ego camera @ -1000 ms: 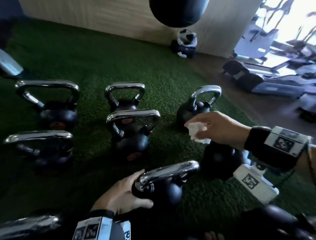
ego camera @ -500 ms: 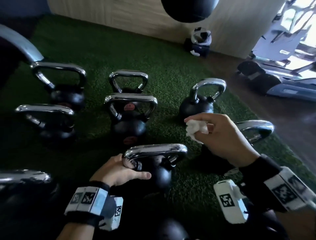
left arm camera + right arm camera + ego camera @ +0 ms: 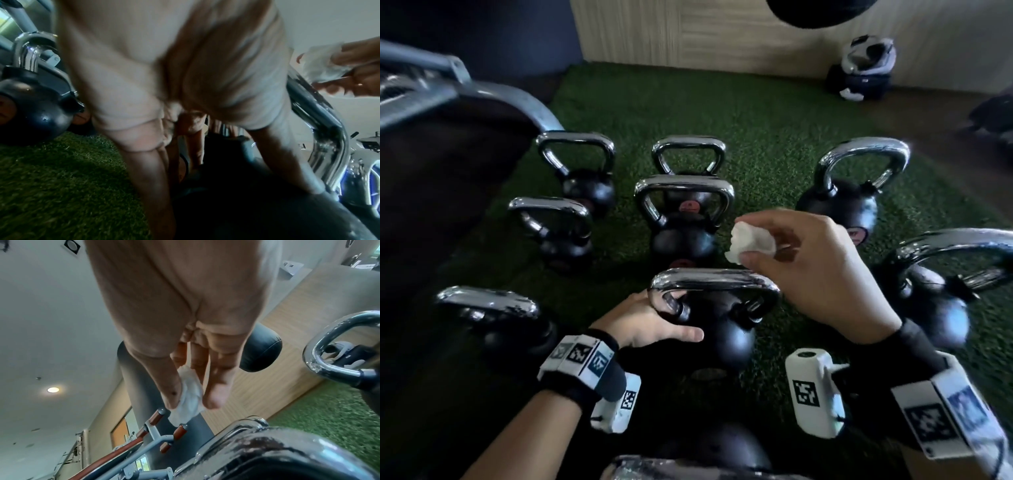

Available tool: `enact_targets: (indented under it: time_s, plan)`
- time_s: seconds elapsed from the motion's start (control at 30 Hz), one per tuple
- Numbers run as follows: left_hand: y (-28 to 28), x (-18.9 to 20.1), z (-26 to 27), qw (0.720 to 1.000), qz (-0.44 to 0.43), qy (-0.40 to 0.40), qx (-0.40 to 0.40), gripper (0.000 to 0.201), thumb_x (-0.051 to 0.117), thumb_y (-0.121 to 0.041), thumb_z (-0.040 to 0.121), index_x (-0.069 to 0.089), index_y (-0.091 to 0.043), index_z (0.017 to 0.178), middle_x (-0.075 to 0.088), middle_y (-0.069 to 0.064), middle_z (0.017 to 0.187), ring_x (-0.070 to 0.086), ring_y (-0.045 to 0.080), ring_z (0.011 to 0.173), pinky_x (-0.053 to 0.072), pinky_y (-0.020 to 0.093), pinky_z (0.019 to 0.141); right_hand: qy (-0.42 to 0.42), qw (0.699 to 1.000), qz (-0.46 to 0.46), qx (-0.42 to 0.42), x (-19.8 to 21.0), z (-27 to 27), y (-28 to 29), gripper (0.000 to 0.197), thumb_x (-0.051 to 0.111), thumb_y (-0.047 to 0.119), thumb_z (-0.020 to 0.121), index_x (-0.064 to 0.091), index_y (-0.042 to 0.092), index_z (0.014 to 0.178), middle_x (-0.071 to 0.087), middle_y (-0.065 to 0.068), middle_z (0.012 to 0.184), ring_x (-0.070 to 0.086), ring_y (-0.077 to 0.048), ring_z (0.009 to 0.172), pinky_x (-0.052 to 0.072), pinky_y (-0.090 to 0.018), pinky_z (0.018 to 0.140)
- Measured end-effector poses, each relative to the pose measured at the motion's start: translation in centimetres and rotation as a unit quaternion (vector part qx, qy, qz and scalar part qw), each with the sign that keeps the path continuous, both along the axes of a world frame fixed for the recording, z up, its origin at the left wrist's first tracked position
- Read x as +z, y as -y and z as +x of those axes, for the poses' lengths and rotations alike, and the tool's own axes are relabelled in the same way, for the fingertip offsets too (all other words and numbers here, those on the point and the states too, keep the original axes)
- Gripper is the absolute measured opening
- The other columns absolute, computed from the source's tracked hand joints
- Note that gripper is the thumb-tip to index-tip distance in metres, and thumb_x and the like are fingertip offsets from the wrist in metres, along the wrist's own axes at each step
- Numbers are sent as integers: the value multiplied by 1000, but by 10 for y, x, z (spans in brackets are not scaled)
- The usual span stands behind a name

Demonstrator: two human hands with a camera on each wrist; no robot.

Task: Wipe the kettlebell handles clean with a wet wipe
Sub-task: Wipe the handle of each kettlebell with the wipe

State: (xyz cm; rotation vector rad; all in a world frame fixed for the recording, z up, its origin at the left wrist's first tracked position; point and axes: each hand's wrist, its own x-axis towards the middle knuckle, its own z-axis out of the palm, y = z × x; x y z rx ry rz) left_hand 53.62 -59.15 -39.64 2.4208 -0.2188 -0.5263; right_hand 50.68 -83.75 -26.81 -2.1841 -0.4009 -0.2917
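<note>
Several black kettlebells with chrome handles stand on green turf. The nearest kettlebell (image 3: 722,329) sits in front of me, its chrome handle (image 3: 712,279) level and facing me. My left hand (image 3: 650,322) grips its left post and body, thumb lying across the black ball. My right hand (image 3: 808,267) hovers just above the handle's right end and pinches a crumpled white wet wipe (image 3: 751,241) between thumb and fingers. The right wrist view shows the wipe (image 3: 190,395) held at the fingertips. In the left wrist view the wipe (image 3: 320,65) hangs over the handle (image 3: 320,110).
Other kettlebells (image 3: 685,219) stand in rows behind, one (image 3: 842,195) at right and one (image 3: 941,284) close to my right wrist. A grey machine frame (image 3: 448,89) rises at left. A black punching bag (image 3: 822,10) hangs above, and a bundle (image 3: 866,68) lies by the wooden wall.
The view has swung down and closer over the near kettlebell. My left hand shifted up onto its handle post. My right hand carried the wipe left, over the handle's right end.
</note>
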Motion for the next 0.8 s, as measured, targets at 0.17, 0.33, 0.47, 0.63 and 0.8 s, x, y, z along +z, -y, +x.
enact_targets:
  time_s: [0.17, 0.33, 0.47, 0.63, 0.8]
  plan:
    - [1, -6, -8, 999, -7, -1, 50, 87, 86, -64, 66, 54, -42, 143, 50, -30, 137, 47, -1, 133, 29, 13, 106, 50, 998, -37, 0, -3, -5, -13, 26, 86, 22, 79, 80, 26, 104, 75, 14, 87, 64, 1, 78, 44, -4, 72]
    - [0, -17, -9, 997, -26, -5, 71, 79, 84, -78, 58, 61, -50, 129, 59, -35, 126, 54, -8, 121, 40, 25, 113, 88, 991, -88, 51, -35, 1, -29, 5, 78, 20, 87, 81, 18, 91, 66, 2, 81, 60, -13, 74, 48, -29, 73]
    - [-1, -20, -11, 995, -35, -12, 91, 89, 82, -82, 49, 64, -45, 128, 54, -33, 136, 50, -7, 128, 36, 22, 114, 92, 992, -88, 28, -52, -3, -15, 8, 74, 15, 91, 81, 15, 91, 53, -3, 85, 53, -13, 72, 45, -28, 70]
    - [0, -12, -19, 994, -45, -18, 102, 80, 89, -63, 62, 61, -38, 133, 53, -28, 129, 51, -1, 127, 35, 21, 112, 135, 988, -65, -45, -56, -4, -5, 12, 77, 9, 89, 81, 14, 98, 63, -2, 88, 61, -14, 73, 51, -31, 74]
    - [0, -20, -21, 989, -63, -38, 131, 84, 82, -83, 46, 71, -39, 116, 72, -18, 115, 69, 4, 104, 57, 33, 97, 148, 987, -51, -32, -58, 9, -21, 10, 71, 5, 90, 79, 11, 93, 69, -2, 91, 65, -16, 82, 52, -27, 79]
